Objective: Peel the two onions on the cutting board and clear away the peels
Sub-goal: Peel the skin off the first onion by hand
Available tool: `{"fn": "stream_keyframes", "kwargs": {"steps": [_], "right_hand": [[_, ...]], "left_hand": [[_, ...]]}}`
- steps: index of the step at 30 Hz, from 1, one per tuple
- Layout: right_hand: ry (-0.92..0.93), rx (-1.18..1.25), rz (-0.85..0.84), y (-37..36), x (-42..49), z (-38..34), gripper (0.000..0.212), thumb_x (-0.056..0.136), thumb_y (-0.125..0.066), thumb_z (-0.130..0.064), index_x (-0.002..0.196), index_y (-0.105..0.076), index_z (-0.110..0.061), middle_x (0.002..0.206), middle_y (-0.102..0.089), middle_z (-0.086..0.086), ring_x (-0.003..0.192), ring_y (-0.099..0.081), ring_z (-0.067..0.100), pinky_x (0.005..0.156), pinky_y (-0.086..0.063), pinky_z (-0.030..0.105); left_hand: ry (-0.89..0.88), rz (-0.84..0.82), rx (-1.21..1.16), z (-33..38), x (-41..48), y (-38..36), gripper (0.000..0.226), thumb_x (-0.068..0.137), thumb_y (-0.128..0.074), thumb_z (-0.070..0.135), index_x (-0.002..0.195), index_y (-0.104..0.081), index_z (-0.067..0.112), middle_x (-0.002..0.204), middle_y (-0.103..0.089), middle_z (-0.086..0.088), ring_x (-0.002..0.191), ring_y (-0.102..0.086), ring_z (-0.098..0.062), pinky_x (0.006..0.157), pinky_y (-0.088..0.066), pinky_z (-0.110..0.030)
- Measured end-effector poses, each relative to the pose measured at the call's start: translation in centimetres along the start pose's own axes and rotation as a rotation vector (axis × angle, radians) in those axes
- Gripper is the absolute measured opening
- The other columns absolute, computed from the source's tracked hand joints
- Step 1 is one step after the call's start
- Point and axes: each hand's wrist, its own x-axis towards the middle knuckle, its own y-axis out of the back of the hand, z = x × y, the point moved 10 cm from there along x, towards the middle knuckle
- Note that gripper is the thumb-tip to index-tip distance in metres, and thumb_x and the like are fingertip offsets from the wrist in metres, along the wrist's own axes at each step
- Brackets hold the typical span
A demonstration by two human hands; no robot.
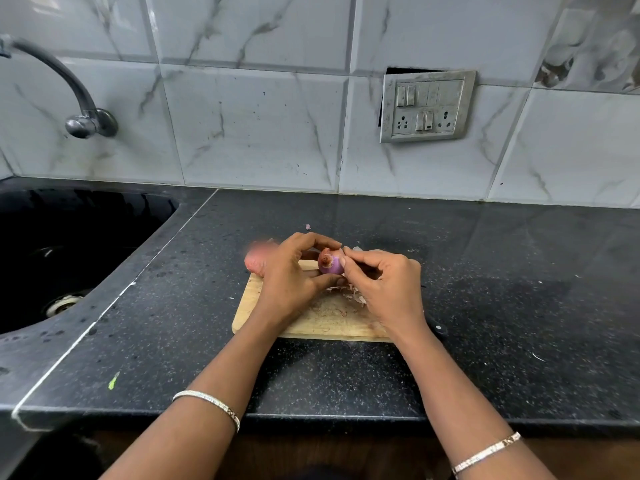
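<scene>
**Bangles [207, 403] near, slippery onion [330, 265] beyond**

Left hand [291, 271] grips the onion just above the cutting board [311, 323]; right hand [384, 282] pinches skin at its top. A hard tug could pop it loose, flicking peels [349, 292] onto the counter [485, 271].

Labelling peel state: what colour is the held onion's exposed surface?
Glossy purple onion, with a brownish root end; head view, the only one.

No lettering, label or number can be read anywhere (the switch plate [426, 106] shows none legible)
</scene>
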Motion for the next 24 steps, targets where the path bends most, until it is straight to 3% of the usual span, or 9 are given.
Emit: {"fn": "stream_keyframes", "kwargs": {"steps": [3, 7, 12, 18, 24], "right_hand": [[0.019, -0.004, 0.020, 0.25, 0.04, -0.13, 0.007, 0.088, -0.076, -0.015, 0.092, -0.082, -0.017, 0.077, -0.078, -0.005, 0.076, -0.073, 0.011, 0.074, -0.057, 0.029], [0.021, -0.001, 0.014, 0.21, 0.07, -0.11, 0.010, 0.087, -0.077, -0.016, 0.096, -0.082, -0.016, 0.081, -0.078, -0.006, 0.078, -0.072, 0.006, 0.071, -0.057, 0.028], [0.089, -0.051, -0.008, -0.13, -0.14, -0.81, 0.014, 0.088, -0.077, -0.014, 0.101, -0.080, -0.009, 0.090, -0.078, 0.001, 0.084, -0.068, -0.006, 0.092, -0.058, 0.039], [0.095, -0.065, -0.027, -0.31, -0.23, -0.89, 0.009, 0.089, -0.075, -0.009, 0.096, -0.081, -0.011, 0.082, -0.078, 0.000, 0.067, -0.072, 0.025, 0.093, -0.058, 0.046], [0.091, -0.086, -0.020, -0.35, -0.05, -0.64, 0.009, 0.088, -0.074, -0.007, 0.088, -0.082, -0.012, 0.072, -0.077, -0.002, 0.057, -0.067, 0.023, 0.088, -0.059, 0.043]], "left_hand": [[0.007, -0.002, -0.015, -0.08, -0.04, -0.02, 0.050, 0.062, -0.097, 0.016, 0.106, -0.075, 0.023, 0.106, -0.072, 0.011, 0.097, -0.069, -0.006, 0.090, -0.059, -0.037], [0.013, -0.005, -0.031, -0.23, -0.04, -0.04, 0.052, 0.062, -0.097, 0.014, 0.109, -0.075, 0.020, 0.108, -0.072, 0.009, 0.099, -0.070, -0.008, 0.091, -0.058, -0.037], [-0.018, 0.014, 0.033, 0.00, -0.02, 0.20, 0.047, 0.065, -0.096, 0.016, 0.108, -0.078, 0.022, 0.104, -0.071, 0.009, 0.094, -0.070, -0.007, 0.082, -0.061, -0.032], [-0.067, 0.031, 0.105, 0.65, -0.09, 0.30, 0.043, 0.069, -0.094, 0.017, 0.108, -0.080, 0.026, 0.101, -0.072, 0.012, 0.093, -0.068, -0.001, 0.085, -0.056, -0.027], [-0.053, 0.003, 0.108, 0.42, -0.24, 0.06, 0.049, 0.067, -0.094, 0.015, 0.112, -0.078, 0.029, 0.102, -0.067, 0.017, 0.096, -0.066, 0.000, 0.081, -0.061, -0.033]]}}
